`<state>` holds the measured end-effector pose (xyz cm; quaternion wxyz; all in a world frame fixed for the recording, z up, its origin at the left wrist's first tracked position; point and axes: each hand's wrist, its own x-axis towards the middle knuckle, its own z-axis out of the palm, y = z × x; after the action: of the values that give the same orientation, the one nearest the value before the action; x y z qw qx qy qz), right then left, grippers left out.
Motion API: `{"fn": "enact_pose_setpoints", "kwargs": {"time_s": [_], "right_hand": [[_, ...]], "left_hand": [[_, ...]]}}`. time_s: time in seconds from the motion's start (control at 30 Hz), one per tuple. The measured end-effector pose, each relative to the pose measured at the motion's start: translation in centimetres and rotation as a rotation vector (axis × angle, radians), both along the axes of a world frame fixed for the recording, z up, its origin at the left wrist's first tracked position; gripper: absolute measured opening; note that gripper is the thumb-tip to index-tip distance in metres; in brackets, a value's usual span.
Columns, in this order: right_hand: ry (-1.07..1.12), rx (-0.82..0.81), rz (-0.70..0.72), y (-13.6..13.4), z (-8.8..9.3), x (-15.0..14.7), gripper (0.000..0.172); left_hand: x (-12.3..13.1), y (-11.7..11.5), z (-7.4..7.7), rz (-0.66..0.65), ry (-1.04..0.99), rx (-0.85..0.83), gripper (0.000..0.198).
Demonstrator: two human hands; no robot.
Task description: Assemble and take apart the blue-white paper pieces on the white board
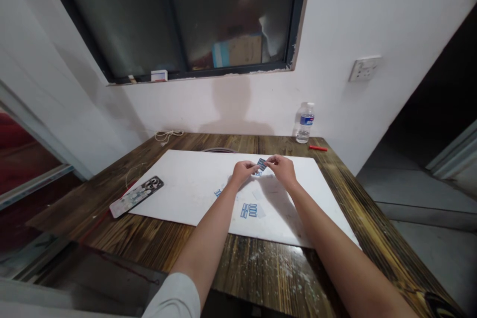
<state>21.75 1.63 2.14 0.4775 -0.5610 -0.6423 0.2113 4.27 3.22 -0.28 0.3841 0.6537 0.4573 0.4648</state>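
Note:
Both of my hands are over the far right part of a white board that lies on the wooden table. Between them is a small dark blue card-like piece with pale markings. My left hand pinches its left edge, and my right hand pinches its right edge. Flat pieces with blue outlines rest on the board nearer to me. Another blue-outlined piece is partly covered by my left forearm. What the small piece is exactly I cannot tell.
A phone lies across the board's left edge. At the back right stand a water bottle and a red pen-like stick. A pale cord is at the back left of the wooden table, against the wall.

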Motion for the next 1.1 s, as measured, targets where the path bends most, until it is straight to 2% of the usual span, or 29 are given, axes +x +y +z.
{"fn": "enact_pose_setpoints", "kwargs": {"time_s": [0.17, 0.53, 0.87, 1.0, 1.1], "right_hand": [[-0.001, 0.018, 0.006, 0.0, -0.1, -0.1, 0.026], [0.061, 0.011, 0.004, -0.4, 0.0, -0.6, 0.024], [0.087, 0.003, 0.003, -0.3, -0.3, -0.6, 0.034], [0.084, 0.039, -0.034, -0.2, -0.6, -0.5, 0.032], [-0.032, 0.062, -0.052, 0.0, -1.2, -0.5, 0.025]], "left_hand": [[-0.1, 0.0, -0.2, -0.014, 0.015, -0.011, 0.035], [-0.3, 0.4, -0.9, -0.044, 0.032, 0.004, 0.031], [-0.1, -0.1, -0.2, -0.063, 0.038, -0.009, 0.032], [0.0, -0.1, 0.0, -0.019, 0.024, 0.007, 0.032], [0.0, -0.1, 0.2, 0.05, -0.013, 0.032, 0.032]]}}
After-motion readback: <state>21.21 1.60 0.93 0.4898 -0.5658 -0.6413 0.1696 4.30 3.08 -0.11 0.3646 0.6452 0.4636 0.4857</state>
